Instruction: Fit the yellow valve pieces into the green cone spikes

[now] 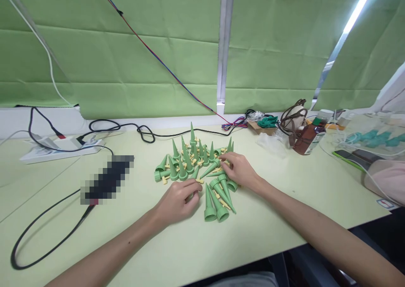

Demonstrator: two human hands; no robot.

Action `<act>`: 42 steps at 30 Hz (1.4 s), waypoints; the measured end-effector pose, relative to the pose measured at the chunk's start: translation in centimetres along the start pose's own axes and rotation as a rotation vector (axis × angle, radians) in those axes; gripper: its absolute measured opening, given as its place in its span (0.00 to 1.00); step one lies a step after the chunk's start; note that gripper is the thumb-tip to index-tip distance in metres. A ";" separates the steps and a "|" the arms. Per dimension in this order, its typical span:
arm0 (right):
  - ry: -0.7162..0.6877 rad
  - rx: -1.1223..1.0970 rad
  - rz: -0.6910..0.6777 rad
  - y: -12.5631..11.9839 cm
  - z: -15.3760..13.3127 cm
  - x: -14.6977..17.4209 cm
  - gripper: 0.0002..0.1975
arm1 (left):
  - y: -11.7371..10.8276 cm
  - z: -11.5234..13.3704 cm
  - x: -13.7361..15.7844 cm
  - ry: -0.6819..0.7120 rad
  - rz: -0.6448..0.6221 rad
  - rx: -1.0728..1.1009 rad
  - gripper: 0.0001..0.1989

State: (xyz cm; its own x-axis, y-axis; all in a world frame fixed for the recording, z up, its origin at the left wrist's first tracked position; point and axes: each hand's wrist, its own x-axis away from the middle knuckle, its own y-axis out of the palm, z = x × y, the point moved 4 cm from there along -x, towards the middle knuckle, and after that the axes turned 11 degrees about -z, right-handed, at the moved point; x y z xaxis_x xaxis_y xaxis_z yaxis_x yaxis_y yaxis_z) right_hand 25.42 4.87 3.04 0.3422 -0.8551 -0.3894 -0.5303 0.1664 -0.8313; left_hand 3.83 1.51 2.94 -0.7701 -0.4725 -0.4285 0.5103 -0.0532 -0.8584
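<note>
Several green plastic cone-shaped spikes [186,162] with small yellow valves [164,180] are clustered on the table, many upright on their wide ends. My left hand [179,199] is closed at the near left side of the cluster. Between its thumb and fingers shows green plastic, apparently a spike [195,173] whose point rises past the fingers. My right hand [240,169] reaches in from the right, thumb and fingers curled together at the cluster's edge; what they pinch is hidden. Nearer to me, a few spikes [209,213] lie flat, side by side, between the hands.
At left are a power strip [63,145], a black cable [14,247] and a blurred-out dark device [107,179]. Along the right stand a brown bottle [308,137], a small cardboard box [262,128], a phone [351,160] and a plastic bag [274,143]. A green curtain [152,59] hangs behind.
</note>
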 end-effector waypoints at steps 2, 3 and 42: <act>-0.008 0.007 -0.006 0.0 -0.1 0.0 0.09 | 0.1 0.0 0.0 0.006 -0.023 -0.001 0.12; -0.012 0.009 -0.011 0.0 -0.1 0.0 0.09 | 0.2 0.0 0.1 0.008 -0.033 0.000 0.12; -0.127 -0.131 0.082 -0.3 -2.0 0.7 0.08 | 1.0 -0.2 0.3 -0.022 -0.171 0.010 0.12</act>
State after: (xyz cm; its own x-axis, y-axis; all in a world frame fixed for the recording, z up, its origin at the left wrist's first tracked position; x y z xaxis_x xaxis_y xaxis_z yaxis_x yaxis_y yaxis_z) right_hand 24.28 3.21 3.82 0.3840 -0.7713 -0.5075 -0.6544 0.1605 -0.7389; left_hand 4.02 1.44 1.87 -0.8374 -0.4752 -0.2702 0.3767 -0.1435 -0.9152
